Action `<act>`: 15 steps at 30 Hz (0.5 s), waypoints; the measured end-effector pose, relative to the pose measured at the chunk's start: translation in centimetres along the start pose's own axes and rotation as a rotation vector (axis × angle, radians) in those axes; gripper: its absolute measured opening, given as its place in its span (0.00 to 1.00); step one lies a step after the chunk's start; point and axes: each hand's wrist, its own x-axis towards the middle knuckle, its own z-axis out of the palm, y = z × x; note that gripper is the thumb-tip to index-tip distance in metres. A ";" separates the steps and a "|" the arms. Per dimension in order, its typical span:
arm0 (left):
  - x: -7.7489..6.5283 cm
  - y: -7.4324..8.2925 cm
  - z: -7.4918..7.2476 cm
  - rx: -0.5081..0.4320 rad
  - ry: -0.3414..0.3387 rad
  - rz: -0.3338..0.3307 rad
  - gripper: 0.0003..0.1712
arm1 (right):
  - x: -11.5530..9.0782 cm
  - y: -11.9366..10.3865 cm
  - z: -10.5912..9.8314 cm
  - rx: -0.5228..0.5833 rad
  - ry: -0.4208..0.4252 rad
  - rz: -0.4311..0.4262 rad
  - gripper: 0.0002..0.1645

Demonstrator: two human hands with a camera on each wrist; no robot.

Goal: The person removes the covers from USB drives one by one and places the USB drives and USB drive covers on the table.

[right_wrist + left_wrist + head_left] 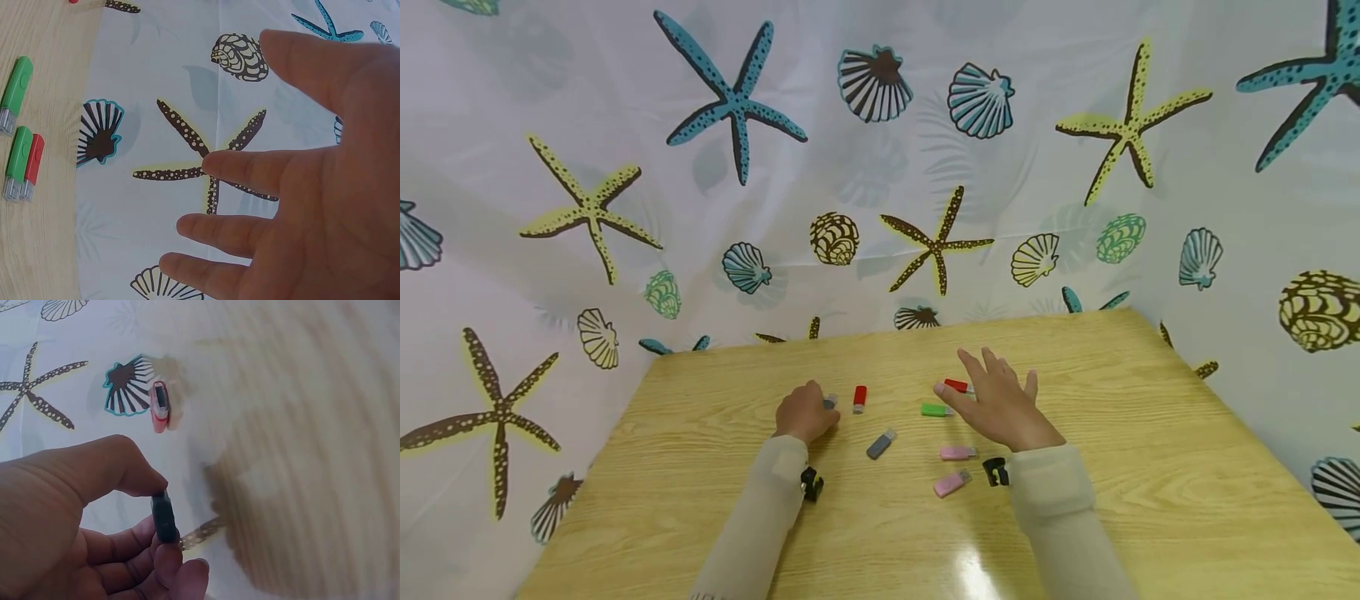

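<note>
My left hand (805,414) pinches a dark grey USB stick (164,519) between thumb and fingers; in the head view only the end of that stick (830,402) shows past the hand. Just right of it lies a red USB stick (859,398), and nearer to me a second grey stick (880,444). My right hand (1003,406) is held with its fingers spread and nothing in them. Beside its thumb are a green USB stick (935,410) and another red one (957,386). The right wrist view shows two green sticks (17,94) left of the hand.
Two pink USB sticks (958,452) lie nearer to me, left of the right sleeve. The wooden table (1150,400) ends at the back against a hanging cloth (865,167) printed with starfish and shells. Each wrist carries a small black clip (996,472).
</note>
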 end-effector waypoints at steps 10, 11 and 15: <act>-0.8 0.4 -1.2 -0.039 0.051 0.046 0.12 | 0.1 0.0 0.2 0.000 -0.009 -0.001 0.50; -0.9 0.6 -1.4 -0.046 0.053 0.050 0.12 | 0.1 0.0 0.2 0.000 -0.008 -0.001 0.50; -1.3 1.2 -2.1 -0.073 0.064 0.078 0.10 | 0.2 0.0 0.2 -0.004 -0.004 0.000 0.50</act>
